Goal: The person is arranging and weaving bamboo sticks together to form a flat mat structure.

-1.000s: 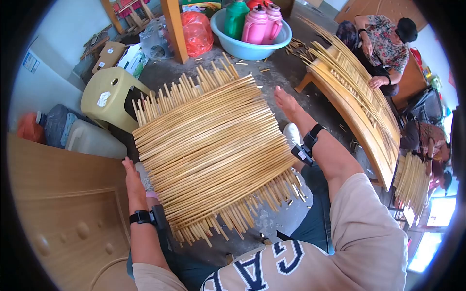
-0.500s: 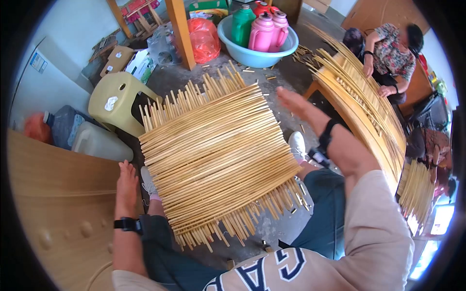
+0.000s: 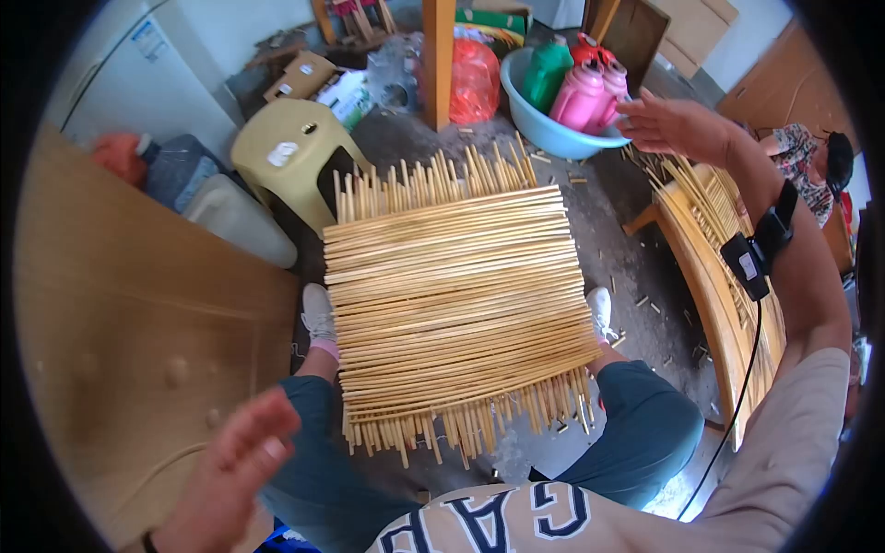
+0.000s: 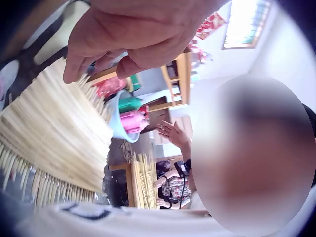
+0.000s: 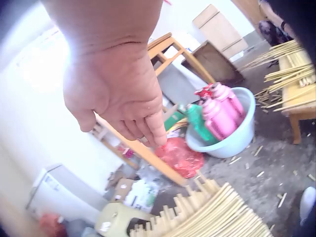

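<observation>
A woven panel of thin straight sticks [image 3: 461,304] lies between the person's legs, one layer of sticks crossing another whose ends jut out at the far and near sides. The left hand [image 3: 226,479] is raised at the lower left, fingers relaxed, apart from the panel and holding nothing. In the left wrist view that hand [image 4: 143,32] overlaps the panel's far corner. Out to the upper right is the right hand [image 3: 682,129], its fingers extended and nothing in them. The right wrist view has the right hand [image 5: 118,98] palm showing, with the panel [image 5: 212,215] below.
A wooden bench [image 3: 714,276] with more sticks stands at the right, another person [image 3: 811,170] beside it. A blue basin [image 3: 553,134] holds several thermos flasks behind the panel. At the left are a plastic stool [image 3: 286,152] and a wooden panelled surface [image 3: 138,350]. Stick offcuts litter the floor.
Both hands have moved away from the panel's sides: the left toward the body and up, the right up and outward. The head view has turned right, so the panel now appears straighter.
</observation>
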`<state>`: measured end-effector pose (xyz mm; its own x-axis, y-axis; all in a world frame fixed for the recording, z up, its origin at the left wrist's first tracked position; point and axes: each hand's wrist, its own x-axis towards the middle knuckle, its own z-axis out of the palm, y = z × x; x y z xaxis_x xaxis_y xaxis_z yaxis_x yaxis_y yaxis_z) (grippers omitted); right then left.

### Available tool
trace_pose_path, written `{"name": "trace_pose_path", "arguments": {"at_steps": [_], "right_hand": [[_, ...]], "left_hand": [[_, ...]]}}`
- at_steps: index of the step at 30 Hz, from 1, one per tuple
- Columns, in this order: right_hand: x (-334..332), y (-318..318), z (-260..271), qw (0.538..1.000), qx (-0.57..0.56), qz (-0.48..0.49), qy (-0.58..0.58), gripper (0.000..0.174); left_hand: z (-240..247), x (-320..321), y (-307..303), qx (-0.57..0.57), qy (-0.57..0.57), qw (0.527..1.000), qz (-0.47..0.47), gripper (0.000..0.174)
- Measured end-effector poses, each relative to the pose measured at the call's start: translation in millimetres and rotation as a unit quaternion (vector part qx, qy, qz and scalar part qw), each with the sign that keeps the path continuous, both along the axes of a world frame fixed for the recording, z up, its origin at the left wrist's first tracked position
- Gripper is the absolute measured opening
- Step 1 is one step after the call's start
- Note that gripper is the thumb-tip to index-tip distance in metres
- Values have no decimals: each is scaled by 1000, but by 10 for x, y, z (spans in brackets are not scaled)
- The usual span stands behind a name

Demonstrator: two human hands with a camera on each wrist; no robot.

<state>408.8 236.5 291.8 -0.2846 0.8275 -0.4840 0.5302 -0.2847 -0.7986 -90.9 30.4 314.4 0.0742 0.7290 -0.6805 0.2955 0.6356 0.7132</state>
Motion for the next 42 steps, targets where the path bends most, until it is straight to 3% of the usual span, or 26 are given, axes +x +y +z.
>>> {"name": "trace_pose_path", "arguments": {"at_steps": [3, 5, 7, 8, 9, 11, 12, 15, 16, 17, 18, 19, 20, 23, 26, 31, 32, 35, 42], "right_hand": [[-377, 28, 865, 996, 29, 83, -5, 70], [-260, 305, 1372, 978, 151, 125, -67, 66], [-480, 379, 1754, 988, 144, 51, 7, 53], [-669, 309, 1855, 985, 167, 25, -19, 68], [-808, 206, 1818, 985, 171, 25, -19, 68], [-1064, 209, 1458, 946, 297, -5, 131, 62], [-1137, 228, 1155, 937, 295, -24, 187, 64], [-1414, -18, 39, 919, 192, -104, 327, 63], [-1483, -145, -393, 913, 158, -183, 327, 56], [-1472, -332, -794, 913, 124, -164, 352, 48], [-1432, -417, -1232, 921, 91, -217, 311, 43], [-1335, -609, -1507, 936, 68, -201, 282, 65], [-1254, -793, -1669, 941, 32, -216, 259, 69], [-904, -948, -1938, 940, 60, -273, 193, 58], [-509, -877, -2026, 942, 88, -248, 208, 62], [-254, -456, -2294, 958, 84, -272, 19, 74], [-101, -335, -2585, 962, 87, -257, 25, 74], [-178, -265, -2727, 964, 63, -257, 0, 73], [-324, -140, -2895, 951, 37, -299, 68, 72]], "left_hand": [[532, 172, 131, 168, 40, 985, 15, 51], [748, 207, 81, 208, 26, 978, -23, 50], [951, 276, 96, 258, 38, 957, -127, 48], [1055, 318, 163, 276, 62, 941, -188, 46], [1079, 334, 304, 280, 62, 940, -187, 46], [952, 330, 768, 475, -26, 846, -243, 41], [907, 347, 1036, 558, -69, 779, -277, 39], [504, 550, 1753, 521, -171, 836, -34, 36], [158, 459, 1957, 493, -211, 843, 36, 34], [-367, 308, 2135, 418, -213, 878, 91, 31], [-738, 214, 2263, 343, -213, 903, 145, 29], [-888, 250, 2077, 286, -169, 926, 179, 27], [-1064, 262, 1807, 227, -121, 943, 212, 25], [-1730, -32, 1729, 217, -80, 965, 120, 29], [-2103, -270, 1809, 209, -26, 971, 111, 38], [-2511, -310, 2022, 159, -27, 972, 172, 58], [-2613, -295, 2074, 155, -25, 973, 170, 58], [-2891, -245, 2217, 102, -73, 967, 221, 68], [-2933, 14, 2343, 112, -162, 966, 165, 78]]}}
